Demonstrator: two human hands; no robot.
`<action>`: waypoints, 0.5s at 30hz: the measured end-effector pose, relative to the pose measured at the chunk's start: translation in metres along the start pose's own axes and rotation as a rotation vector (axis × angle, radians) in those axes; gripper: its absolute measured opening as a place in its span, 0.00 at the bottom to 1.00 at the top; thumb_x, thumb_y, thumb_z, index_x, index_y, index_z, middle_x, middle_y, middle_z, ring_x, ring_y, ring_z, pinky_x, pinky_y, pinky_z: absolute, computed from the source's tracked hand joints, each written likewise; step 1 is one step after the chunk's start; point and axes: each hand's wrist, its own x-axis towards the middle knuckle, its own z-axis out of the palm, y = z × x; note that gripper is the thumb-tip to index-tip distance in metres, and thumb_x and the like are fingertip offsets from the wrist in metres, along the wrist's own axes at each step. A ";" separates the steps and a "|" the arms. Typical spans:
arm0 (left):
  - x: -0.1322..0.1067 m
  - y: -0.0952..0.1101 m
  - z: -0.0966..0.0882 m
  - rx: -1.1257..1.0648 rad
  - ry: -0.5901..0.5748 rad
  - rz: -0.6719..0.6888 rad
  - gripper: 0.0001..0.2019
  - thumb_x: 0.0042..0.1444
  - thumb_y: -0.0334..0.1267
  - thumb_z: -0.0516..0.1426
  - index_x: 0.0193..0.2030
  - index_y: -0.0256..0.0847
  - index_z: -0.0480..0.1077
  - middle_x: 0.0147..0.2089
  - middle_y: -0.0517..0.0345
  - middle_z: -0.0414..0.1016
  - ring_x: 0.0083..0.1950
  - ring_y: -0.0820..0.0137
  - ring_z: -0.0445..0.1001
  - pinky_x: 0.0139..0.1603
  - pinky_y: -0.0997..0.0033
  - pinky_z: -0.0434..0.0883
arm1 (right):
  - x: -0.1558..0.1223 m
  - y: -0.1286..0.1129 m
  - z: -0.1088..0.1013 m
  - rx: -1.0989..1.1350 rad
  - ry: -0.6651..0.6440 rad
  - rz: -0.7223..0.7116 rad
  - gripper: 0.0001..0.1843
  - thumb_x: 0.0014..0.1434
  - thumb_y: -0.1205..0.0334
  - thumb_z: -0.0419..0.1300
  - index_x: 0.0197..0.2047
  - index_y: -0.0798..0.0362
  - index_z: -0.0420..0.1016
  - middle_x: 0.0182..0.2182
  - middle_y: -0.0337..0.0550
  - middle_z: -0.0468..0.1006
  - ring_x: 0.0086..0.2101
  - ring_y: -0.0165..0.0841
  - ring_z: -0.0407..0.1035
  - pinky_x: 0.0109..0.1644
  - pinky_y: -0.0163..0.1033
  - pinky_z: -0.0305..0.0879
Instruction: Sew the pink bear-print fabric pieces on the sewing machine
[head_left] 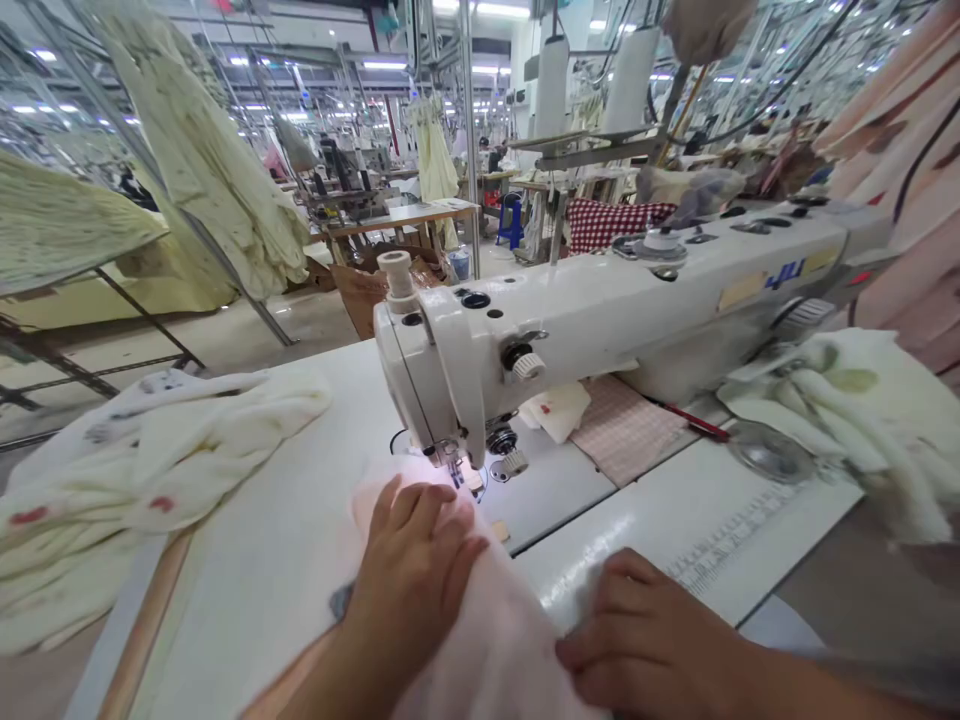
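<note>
A white industrial sewing machine (600, 300) stands on a white table (285, 540). A pale pink fabric piece (487, 640) lies under its needle and presser foot (452, 462). My left hand (412, 575) presses flat on the pink fabric just in front of the needle, fingers together. At the fabric's near right edge, my right hand (645, 640) pinches the cloth with curled fingers.
A heap of cream printed fabric (127, 480) lies on the table's left side, another pile (855, 410) at the right. A pink checked cloth (622, 430) and red pen (694, 420) sit behind the needle. Racks with hanging cream garments (217, 170) stand beyond.
</note>
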 end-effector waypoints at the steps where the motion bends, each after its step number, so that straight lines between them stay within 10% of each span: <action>1: 0.004 -0.006 -0.001 -0.051 0.001 0.051 0.09 0.60 0.35 0.50 0.40 0.39 0.71 0.39 0.52 0.73 0.43 0.64 0.68 0.51 0.50 0.65 | 0.003 0.003 0.005 -0.013 0.035 0.007 0.11 0.57 0.70 0.52 0.43 0.49 0.67 0.41 0.39 0.78 0.35 0.32 0.67 0.45 0.44 0.56; 7: 0.010 0.005 -0.013 0.078 -0.146 0.019 0.15 0.61 0.35 0.46 0.30 0.38 0.71 0.35 0.50 0.74 0.37 0.61 0.72 0.39 0.52 0.72 | 0.019 0.016 0.020 -0.003 0.168 -0.024 0.11 0.54 0.73 0.51 0.38 0.51 0.67 0.36 0.37 0.79 0.32 0.30 0.65 0.39 0.41 0.53; 12: -0.021 0.070 -0.016 0.281 0.051 -0.029 0.23 0.60 0.39 0.44 0.58 0.28 0.59 0.54 0.39 0.71 0.52 0.53 0.70 0.45 0.49 0.71 | 0.032 0.012 0.010 0.190 0.346 -0.081 0.07 0.58 0.70 0.50 0.36 0.53 0.67 0.31 0.39 0.78 0.32 0.28 0.68 0.38 0.38 0.57; 15: -0.041 0.073 -0.014 0.270 0.094 0.001 0.21 0.58 0.27 0.44 0.58 0.32 0.60 0.56 0.45 0.70 0.55 0.62 0.69 0.51 0.61 0.68 | 0.037 0.014 0.009 0.228 0.432 -0.166 0.06 0.61 0.68 0.50 0.36 0.54 0.67 0.30 0.40 0.78 0.31 0.28 0.68 0.38 0.38 0.59</action>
